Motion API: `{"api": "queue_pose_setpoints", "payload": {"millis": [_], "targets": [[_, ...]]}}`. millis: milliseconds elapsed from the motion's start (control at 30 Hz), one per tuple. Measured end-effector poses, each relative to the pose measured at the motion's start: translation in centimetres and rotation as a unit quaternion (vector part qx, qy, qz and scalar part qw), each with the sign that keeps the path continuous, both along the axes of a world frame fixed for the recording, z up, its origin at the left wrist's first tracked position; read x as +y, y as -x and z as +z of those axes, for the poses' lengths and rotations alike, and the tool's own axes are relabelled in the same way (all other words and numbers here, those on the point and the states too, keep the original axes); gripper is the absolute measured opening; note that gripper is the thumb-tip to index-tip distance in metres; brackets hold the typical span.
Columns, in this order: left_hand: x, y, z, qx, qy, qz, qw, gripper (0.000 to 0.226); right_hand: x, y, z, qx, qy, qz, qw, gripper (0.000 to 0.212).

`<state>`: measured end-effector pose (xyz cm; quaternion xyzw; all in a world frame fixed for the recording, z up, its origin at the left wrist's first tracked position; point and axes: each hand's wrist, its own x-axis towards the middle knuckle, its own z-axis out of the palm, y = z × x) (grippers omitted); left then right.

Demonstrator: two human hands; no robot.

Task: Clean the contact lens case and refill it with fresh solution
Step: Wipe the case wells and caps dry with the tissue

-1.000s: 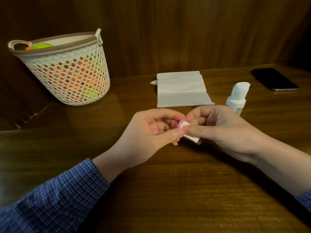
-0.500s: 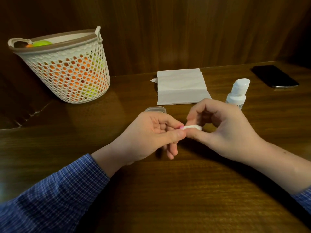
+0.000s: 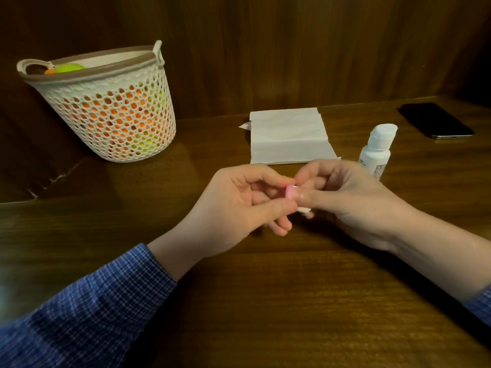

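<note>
Case, pink and small, is pinched on edge between the left hand thumb and fingers, above the desk. Right hand fingers press a white tissue wad against its right face; bottle stands just behind.

Glossy wood table; perforated plastic basket; creased paper tissue; white plastic bottle.

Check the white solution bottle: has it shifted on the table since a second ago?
No. The solution bottle stands upright at the same spot, just right of the folded tissue and left of the phone; only the camera view shifted slightly.
</note>
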<state>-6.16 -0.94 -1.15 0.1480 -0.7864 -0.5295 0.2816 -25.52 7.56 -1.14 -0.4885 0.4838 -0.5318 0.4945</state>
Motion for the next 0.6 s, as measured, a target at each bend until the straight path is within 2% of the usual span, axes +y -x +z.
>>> {"api": "queue_pose_setpoints", "payload": {"millis": [100,200,300,433,500,600], "targets": [[0.32,-0.11,-0.11,0.005,0.088,0.009,0.996,0.029,-0.15,0.34,-0.03,-0.128,-0.109,0.112,0.979,0.020],[0.35,-0.05,-0.24,0.011,0.142,0.024,0.989,0.033,-0.29,0.67,-0.12,-0.170,-0.109,0.138,0.969,0.027],[0.44,-0.01,-0.33,0.022,0.148,0.024,0.988,0.034,-0.22,0.73,-0.11,-0.175,-0.089,0.154,0.968,0.028],[0.29,0.09,-0.42,0.025,0.133,0.038,0.990,0.038,-0.06,0.58,0.01,-0.110,-0.040,0.098,0.988,0.016],[0.22,0.02,-0.17,0.028,0.088,0.029,0.995,0.036,0.05,0.46,0.33,-0.043,-0.016,0.053,0.998,0.022],[-0.18,0.05,0.49,-0.006,-0.119,0.035,0.992,0.027,0.38,0.63,0.80,0.130,0.028,-0.014,0.991,0.037]]}}
